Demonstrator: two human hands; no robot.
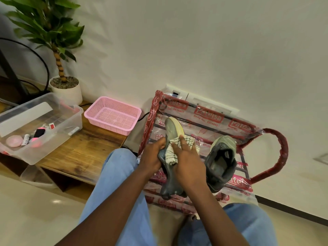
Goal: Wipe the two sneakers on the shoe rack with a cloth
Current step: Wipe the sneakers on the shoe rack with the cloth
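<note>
One grey sneaker (171, 129) with a pale yellow sole is lifted over the shoe rack (273, 157), tipped on its side with its toe toward the wall. My left hand (152, 155) grips its upper from the left. My right hand (190, 162) presses a white cloth with dark stripes (173, 154) against the shoe, fingers spread and fairly straight over the cloth. The second grey sneaker (221, 160) stands upright on the rack to the right, its opening facing up, untouched.
The rack is wrapped in clear plastic with red print and stands against the wall. A pink mesh basket (113, 115) and a clear plastic bin (37, 125) of small items sit on a low wooden bench (81, 151) at left, beside a potted plant (62, 68). My blue-trousered knees fill the foreground.
</note>
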